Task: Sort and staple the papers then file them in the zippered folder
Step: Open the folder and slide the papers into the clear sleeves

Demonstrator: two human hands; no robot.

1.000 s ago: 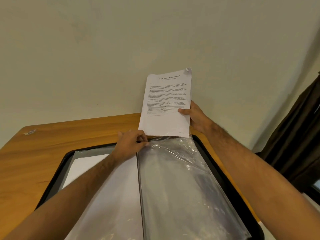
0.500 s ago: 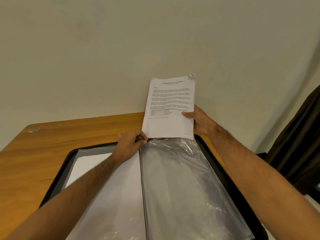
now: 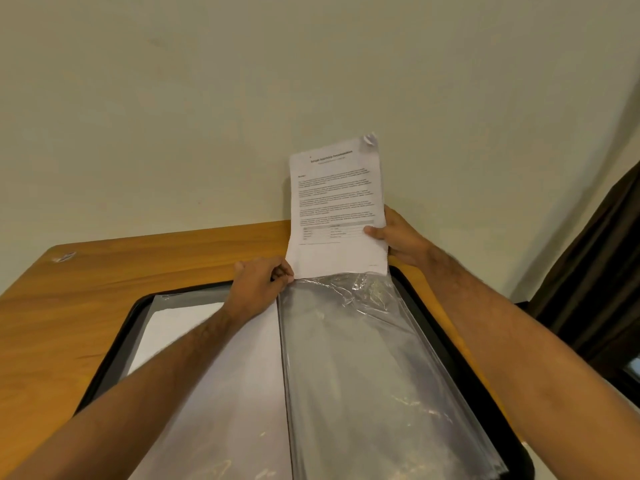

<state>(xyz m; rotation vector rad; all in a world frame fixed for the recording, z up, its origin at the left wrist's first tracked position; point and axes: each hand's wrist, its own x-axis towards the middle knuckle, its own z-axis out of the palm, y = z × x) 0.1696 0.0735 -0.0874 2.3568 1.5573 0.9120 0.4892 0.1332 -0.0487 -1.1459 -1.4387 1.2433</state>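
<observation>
Right hand (image 3: 398, 237) pinches stapled white printed sheets (image 3: 337, 209) upright; left hand (image 3: 261, 284) pinches clear plastic sleeve (image 3: 363, 358) mouth apart for insertion.

Printed papers held upright at the mouth of a clear sleeve in an open zippered folder.

The right hand (image 3: 401, 237) grips the stapled papers (image 3: 337, 209) at their 3 o'clock edge, thumb on the front; a curled corner sits at 1 o'clock. The left hand (image 3: 263, 282) pinches the top edge of the clear sleeve (image 3: 363, 368) at the papers' 7 o'clock corner. The papers' bottom edge meets the crumpled sleeve opening. The black zippered folder (image 3: 446, 337) lies open on the wooden table (image 3: 86, 299), white sheets (image 3: 173, 327) under plastic at 9 o'clock.
</observation>
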